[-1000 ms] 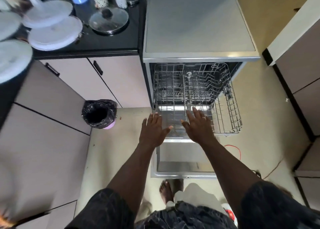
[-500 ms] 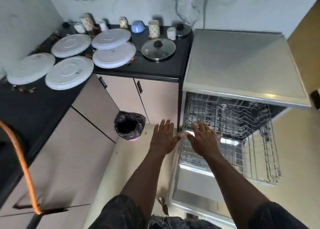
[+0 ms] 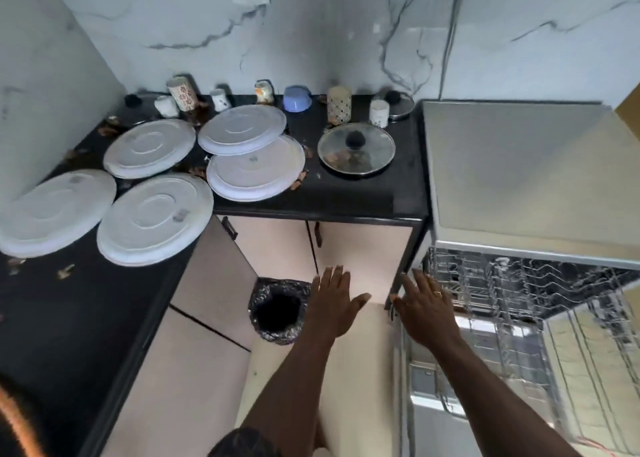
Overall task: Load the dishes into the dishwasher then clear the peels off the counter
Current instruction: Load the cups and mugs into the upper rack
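Both hands have come off the pulled-out dishwasher rack [image 3: 519, 283] and swung left. The left hand [image 3: 334, 302] now hangs before the cabinet door [image 3: 360, 248] beside the bin [image 3: 277, 309], and the right hand [image 3: 424, 306] is at the rack's left edge. The head has lifted, bringing the far counter [image 3: 346, 200] and its plates [image 3: 156, 219] fully into view.

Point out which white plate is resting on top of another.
The rear plate beside the blue bowl; its front edge lies over the plate in front.
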Demonstrator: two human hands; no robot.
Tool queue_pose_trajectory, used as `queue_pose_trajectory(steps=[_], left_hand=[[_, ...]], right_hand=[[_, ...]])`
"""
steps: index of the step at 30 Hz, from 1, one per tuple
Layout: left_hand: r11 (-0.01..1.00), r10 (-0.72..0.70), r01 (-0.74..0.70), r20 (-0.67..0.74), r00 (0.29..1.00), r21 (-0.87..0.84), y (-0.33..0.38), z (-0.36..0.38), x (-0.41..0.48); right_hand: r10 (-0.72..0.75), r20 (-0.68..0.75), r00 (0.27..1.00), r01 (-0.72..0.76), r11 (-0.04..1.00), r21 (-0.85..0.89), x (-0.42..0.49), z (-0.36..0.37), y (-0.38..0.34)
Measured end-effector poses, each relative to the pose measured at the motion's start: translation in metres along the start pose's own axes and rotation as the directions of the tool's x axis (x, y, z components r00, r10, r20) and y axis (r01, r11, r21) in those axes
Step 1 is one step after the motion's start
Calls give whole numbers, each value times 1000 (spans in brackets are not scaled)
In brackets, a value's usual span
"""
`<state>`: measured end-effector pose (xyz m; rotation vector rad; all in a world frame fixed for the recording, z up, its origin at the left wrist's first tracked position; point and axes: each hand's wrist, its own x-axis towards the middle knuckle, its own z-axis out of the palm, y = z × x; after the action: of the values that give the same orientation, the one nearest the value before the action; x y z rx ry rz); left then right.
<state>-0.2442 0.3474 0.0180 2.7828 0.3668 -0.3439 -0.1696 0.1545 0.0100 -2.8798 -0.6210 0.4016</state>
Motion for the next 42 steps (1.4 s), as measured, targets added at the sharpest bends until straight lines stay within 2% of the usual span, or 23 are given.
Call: queue_pose_trajectory(steps=[8,11,17,22,26,30,36,39,42], left_hand=[[999,45,-46,-54,998,-22,-84,-53,47],[998,36,-40,-98,995,-45,-100,-69,67],[996,58,-64,-94,994,-54,-113,-98,104],[997,69,-72,-108,992,-25,-126,-102,150],[998,70,-70,-36,997,8,-128,-102,192],[985,59,-55,-24,998,163,-126,-92,215],[982,29,-10,-102,994,189,-117,-110,267],[989,28,-16,-78,997,149,-112,-132,292],[990,26,-8,-126,992,137,-115,-153,317]], right_hand=[[23,-4,1000,-23,1000,-2,62,-19,-87],[28,-36,999,-29,999,-14,86,-30,-104],[13,-75,997,-11,1000,23,139,-48,-119],[8,-121,993,-1,998,59,191,-51,-117],[22,-95,995,-12,994,106,239,-56,-104],[-24,-69,997,31,995,90,257,-50,-89],[-99,-161,982,112,991,76,333,-83,-85],[-96,-158,983,111,990,87,367,-102,-85],[-78,-172,982,101,986,130,396,-117,-86]])
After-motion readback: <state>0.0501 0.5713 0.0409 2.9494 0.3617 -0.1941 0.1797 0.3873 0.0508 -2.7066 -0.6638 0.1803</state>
